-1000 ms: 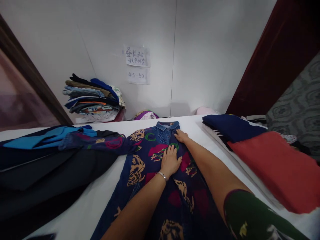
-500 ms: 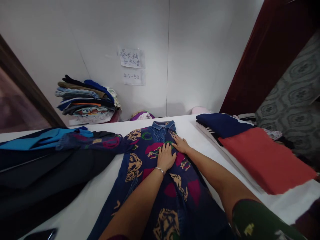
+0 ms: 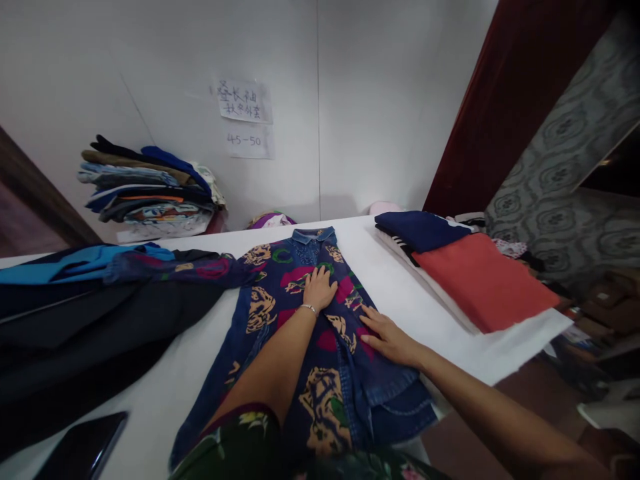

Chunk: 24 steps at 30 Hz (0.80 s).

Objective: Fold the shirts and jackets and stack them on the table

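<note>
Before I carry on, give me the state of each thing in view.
Shirt: spread out, unfolded, one sleeve over dark clothes.
Left hand: open, on shirt.
Right hand: open, on shirt.
Dark clothes: loose, unfolded.
Red cloth: folded.
Navy cloth: folded.
Stack: folded, piled up.
Phone: lying flat, partly in view.
Signs: up on wall.

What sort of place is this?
Probably a workroom for clothes, though I can't be sure: a patterned shirt is spread on a white table, a clothes stack stands by the wall, and handwritten signs hang above.
</note>
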### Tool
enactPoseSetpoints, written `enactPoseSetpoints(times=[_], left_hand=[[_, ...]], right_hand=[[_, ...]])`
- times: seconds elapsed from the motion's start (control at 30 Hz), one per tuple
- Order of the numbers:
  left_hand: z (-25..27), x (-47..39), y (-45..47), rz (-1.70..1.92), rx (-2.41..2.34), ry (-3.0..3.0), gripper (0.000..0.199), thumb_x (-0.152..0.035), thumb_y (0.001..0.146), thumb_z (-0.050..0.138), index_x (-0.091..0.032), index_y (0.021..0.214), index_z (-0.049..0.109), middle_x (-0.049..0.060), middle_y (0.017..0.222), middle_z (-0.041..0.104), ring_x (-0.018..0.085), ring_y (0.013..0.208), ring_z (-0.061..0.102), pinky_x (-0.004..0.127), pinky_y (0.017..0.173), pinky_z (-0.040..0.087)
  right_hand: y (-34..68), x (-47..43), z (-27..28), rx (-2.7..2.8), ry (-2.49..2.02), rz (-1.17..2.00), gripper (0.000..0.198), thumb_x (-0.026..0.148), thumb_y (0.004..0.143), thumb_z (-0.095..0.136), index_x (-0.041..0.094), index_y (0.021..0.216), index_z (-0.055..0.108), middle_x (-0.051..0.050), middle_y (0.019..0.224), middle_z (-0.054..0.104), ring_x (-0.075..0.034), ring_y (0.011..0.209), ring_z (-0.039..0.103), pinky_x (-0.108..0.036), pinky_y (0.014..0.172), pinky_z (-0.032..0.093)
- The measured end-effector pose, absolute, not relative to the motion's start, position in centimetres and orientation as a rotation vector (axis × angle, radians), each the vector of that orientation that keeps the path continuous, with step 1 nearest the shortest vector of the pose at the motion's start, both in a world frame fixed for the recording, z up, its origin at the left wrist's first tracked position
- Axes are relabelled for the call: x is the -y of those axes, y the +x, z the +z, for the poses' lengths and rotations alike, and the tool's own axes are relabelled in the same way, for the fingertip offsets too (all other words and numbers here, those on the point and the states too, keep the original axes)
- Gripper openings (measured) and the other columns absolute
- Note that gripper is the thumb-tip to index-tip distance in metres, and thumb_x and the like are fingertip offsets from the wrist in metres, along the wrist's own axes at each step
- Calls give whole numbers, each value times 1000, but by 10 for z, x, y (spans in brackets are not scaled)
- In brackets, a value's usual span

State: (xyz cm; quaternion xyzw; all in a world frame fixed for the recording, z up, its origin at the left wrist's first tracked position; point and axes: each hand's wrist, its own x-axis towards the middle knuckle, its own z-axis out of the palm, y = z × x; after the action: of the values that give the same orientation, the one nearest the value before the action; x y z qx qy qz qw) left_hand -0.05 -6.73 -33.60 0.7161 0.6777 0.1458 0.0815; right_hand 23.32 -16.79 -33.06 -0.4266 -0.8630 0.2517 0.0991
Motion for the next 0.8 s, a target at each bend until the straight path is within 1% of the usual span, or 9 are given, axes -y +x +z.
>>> enactPoseSetpoints(times=[0.13, 0.23, 0.3, 0.37, 0.43, 0.53, 0.63, 0.73, 0.8], left_hand=[[-329, 64, -2, 391, -2010, 2113, 58, -45, 92, 37, -18, 142, 44, 9, 159, 29, 29, 147, 22, 48, 119, 18], [-320, 64, 1, 360, -2025, 2077, 59, -51, 91, 40, -20, 141, 46, 12, 158, 31, 31, 147, 21, 54, 117, 18], [-315, 70, 5, 372, -2035, 2088, 61, -54, 91, 38, -20, 141, 46, 13, 159, 30, 32, 148, 18, 58, 117, 15], [-314, 81, 11, 396, -2002, 2150, 61, -55, 92, 37, -20, 141, 46, 12, 160, 28, 30, 149, 16, 56, 119, 10], [-319, 94, 16, 403, -1924, 2228, 60, -56, 92, 38, -21, 140, 47, 10, 159, 30, 27, 149, 18, 51, 120, 9], [-331, 110, 20, 412, -1837, 2281, 57, -53, 91, 42, -22, 140, 49, 9, 156, 36, 25, 148, 20, 48, 121, 10], [-337, 113, 20, 457, -1817, 2258, 57, -51, 91, 45, -22, 139, 50, 8, 155, 38, 24, 148, 19, 49, 121, 9], [-332, 111, 16, 525, -1809, 2194, 54, -50, 90, 48, -22, 135, 54, 7, 152, 43, 24, 146, 27, 47, 120, 17], [-325, 112, 11, 598, -1828, 2136, 50, -46, 92, 46, -18, 132, 57, 9, 150, 47, 23, 143, 33, 41, 118, 25]], right_hand=[[263, 219, -331, 2499, -1255, 785, 66, 52, 93, 48, 21, 150, 37, -13, 159, 22, -28, 147, 22, -51, 119, 22], [273, 243, -335, 2475, -1286, 718, 63, 48, 94, 48, 23, 151, 36, -12, 159, 24, -28, 147, 24, -52, 118, 26], [274, 251, -338, 2457, -1307, 647, 60, 45, 94, 48, 22, 150, 38, -13, 158, 26, -28, 146, 27, -52, 116, 30], [273, 254, -342, 2446, -1310, 556, 58, 42, 94, 49, 22, 148, 42, -14, 156, 30, -29, 144, 32, -52, 114, 34], [269, 255, -344, 2447, -1324, 478, 55, 39, 93, 51, 22, 145, 46, -15, 155, 34, -30, 142, 36, -53, 113, 36], [263, 255, -343, 2495, -1407, 428, 52, 36, 92, 51, 21, 142, 51, -15, 152, 38, -32, 141, 36, -58, 113, 31], [258, 255, -335, 2540, -1458, 367, 51, 37, 91, 52, 20, 139, 54, -15, 152, 40, -33, 141, 36, -62, 114, 25], [255, 255, -326, 2495, -1393, 249, 52, 41, 93, 51, 22, 141, 52, -13, 154, 36, -32, 143, 33, -61, 116, 24], [254, 255, -323, 2465, -1324, 220, 51, 41, 95, 48, 21, 141, 51, -13, 154, 37, -30, 142, 34, -55, 116, 29]])
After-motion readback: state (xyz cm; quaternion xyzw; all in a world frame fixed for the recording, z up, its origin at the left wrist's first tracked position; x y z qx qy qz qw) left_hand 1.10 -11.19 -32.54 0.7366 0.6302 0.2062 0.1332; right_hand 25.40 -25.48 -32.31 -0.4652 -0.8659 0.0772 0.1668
